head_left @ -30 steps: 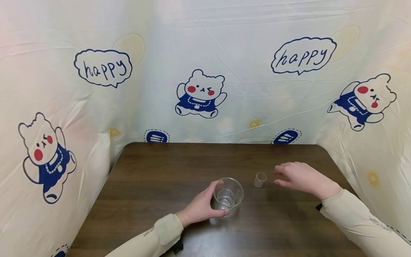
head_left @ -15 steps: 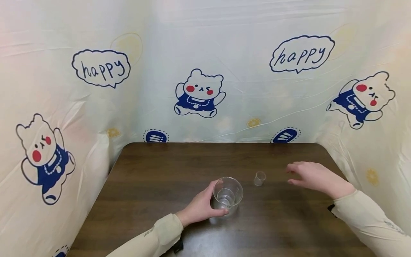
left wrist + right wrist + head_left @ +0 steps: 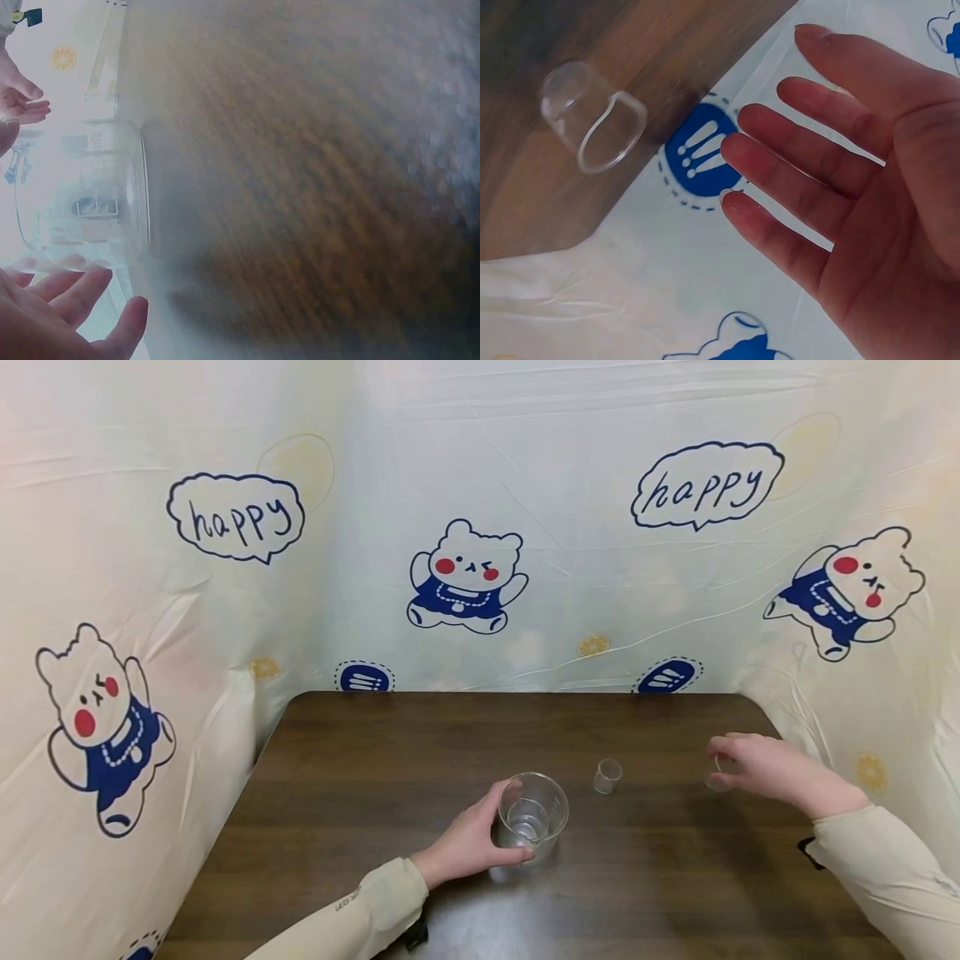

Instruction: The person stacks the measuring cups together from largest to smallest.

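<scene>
My left hand [image 3: 472,839] holds a large clear glass beaker [image 3: 551,827] around its side on the brown table. In the left wrist view, the left hand's fingers [image 3: 82,292] lie along one side of this beaker [image 3: 90,187]. A small clear beaker [image 3: 607,778] stands to its right. Farther right is my right hand [image 3: 780,772], its thumb and fingers framing a second small glass beaker [image 3: 717,777] in the head view. The right wrist view shows the right hand [image 3: 855,172] spread, fingers apart from a small spouted beaker [image 3: 592,120].
The dark wooden table [image 3: 360,752] has rounded far corners. A pale curtain [image 3: 585,543] printed with bears and the word "happy" hangs close behind and along both sides.
My right hand has moved right, away from the first small beaker, and a second small beaker now shows between its thumb and fingers. The left hand keeps its hold on the large beaker.
</scene>
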A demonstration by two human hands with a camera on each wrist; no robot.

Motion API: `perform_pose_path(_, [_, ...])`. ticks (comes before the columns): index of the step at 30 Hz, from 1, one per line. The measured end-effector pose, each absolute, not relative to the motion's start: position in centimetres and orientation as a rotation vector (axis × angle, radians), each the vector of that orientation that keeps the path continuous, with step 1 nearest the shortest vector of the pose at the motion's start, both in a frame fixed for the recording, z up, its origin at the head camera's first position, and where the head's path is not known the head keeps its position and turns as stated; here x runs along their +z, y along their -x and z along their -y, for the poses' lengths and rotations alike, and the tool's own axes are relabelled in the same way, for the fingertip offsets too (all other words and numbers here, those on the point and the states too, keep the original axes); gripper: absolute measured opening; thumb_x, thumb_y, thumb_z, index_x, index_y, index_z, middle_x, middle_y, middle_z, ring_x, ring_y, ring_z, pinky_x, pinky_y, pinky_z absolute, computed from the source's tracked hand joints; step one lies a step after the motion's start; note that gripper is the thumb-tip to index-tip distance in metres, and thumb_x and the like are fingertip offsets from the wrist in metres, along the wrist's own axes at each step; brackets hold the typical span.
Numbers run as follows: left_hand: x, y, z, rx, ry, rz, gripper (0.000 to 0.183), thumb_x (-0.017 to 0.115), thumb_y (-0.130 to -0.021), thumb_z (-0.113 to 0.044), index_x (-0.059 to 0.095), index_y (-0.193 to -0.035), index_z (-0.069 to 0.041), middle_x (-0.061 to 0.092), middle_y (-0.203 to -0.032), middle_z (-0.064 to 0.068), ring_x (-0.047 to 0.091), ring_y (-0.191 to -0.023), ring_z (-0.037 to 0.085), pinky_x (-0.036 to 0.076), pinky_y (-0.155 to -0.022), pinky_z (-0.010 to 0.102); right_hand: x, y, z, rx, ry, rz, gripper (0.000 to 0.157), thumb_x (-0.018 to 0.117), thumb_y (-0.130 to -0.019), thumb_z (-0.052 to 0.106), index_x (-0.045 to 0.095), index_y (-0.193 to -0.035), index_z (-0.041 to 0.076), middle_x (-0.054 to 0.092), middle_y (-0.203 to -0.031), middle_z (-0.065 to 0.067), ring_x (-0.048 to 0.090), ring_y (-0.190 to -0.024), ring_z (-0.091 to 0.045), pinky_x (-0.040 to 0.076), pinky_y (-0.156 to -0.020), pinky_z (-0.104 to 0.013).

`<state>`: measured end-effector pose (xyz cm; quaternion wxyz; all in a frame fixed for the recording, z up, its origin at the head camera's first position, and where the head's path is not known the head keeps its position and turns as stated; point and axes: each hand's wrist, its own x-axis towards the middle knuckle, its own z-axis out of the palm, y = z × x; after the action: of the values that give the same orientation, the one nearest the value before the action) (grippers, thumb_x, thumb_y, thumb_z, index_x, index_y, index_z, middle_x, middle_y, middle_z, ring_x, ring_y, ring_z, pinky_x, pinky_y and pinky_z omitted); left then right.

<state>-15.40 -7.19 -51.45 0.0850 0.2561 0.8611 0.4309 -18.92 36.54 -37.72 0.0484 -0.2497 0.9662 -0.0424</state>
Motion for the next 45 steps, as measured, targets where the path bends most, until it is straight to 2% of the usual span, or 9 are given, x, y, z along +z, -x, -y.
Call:
perform_pose_path(4, [-51.4, 15.4, 7.2, 1.286, -0.758, -2.564, 0.097, 0.087, -0.08, -0.053, 0.034, -0.157, -0.027, 0.05, -0.155, -0.005, 0.057, -0.131, 0.018, 0.047, -0.107, 0.044, -38.0, 19.2, -37.4, -0.124, 0.785, -2.946, 0.023, 0.086, -0.081, 0.01, 0.07, -0.096, 0.006, 0.07, -0.089, -0.004, 0.068, -0.078, -0.022, 0.059, -0.071, -0.045])
perform_pose_path(14, [-51.5, 15.5, 7.3, 1.287, -0.758, -2.565, 0.096, 0.087, -0.08, -0.053, 0.035, -0.157, -0.026, 0.05, -0.155, -0.005, 0.055, -0.133, 0.017, 0.046, -0.108, 0.044, -38.7, 19.9, -38.7, -0.167, 0.722, -2.928, 0.025, 0.086, -0.08, 0.006, 0.07, -0.098, 0.0, 0.07, -0.089, -0.008, 0.068, -0.081, -0.028, 0.059, -0.075, -0.05])
perform_pose_path(21, [-51.6, 15.2, 7.4, 1.287, -0.756, -2.547, 0.095, 0.086, -0.081, -0.054, 0.036, -0.156, -0.024, 0.052, -0.153, -0.005, 0.056, -0.134, 0.019, 0.046, -0.108, 0.044, -40.3, 20.0, -40.0, -0.206, 0.633, -2.905, 0.028, 0.085, -0.083, 0.011, 0.07, -0.104, -0.001, 0.072, -0.095, -0.013, 0.069, -0.086, -0.03, 0.059, -0.08, -0.053])
perform_pose_path(28, [-51.6, 15.2, 7.4, 1.281, -0.765, -2.556, 0.096, 0.087, -0.08, -0.052, 0.036, -0.156, -0.023, 0.051, -0.154, -0.004, 0.057, -0.133, 0.022, 0.047, -0.107, 0.045, -41.1, 20.2, -41.0, -0.24, 0.61, -2.928, 0.028, 0.086, -0.082, 0.012, 0.07, -0.102, -0.002, 0.07, -0.093, -0.014, 0.068, -0.085, -0.032, 0.058, -0.078, -0.054])
perform_pose_path(45, [-51.2, 15.4, 7.4, 1.3, -0.771, -2.547, 0.095, 0.088, -0.081, -0.049, 0.036, -0.156, -0.024, 0.051, -0.154, -0.003, 0.057, -0.133, 0.024, 0.046, -0.108, 0.045, -42.9, 21.0, -42.1, -0.136, 0.463, -2.953, 0.056, 0.086, -0.084, 0.031, 0.064, -0.117, -0.009, 0.067, -0.099, -0.023, 0.069, -0.088, -0.037, 0.058, -0.078, -0.056])
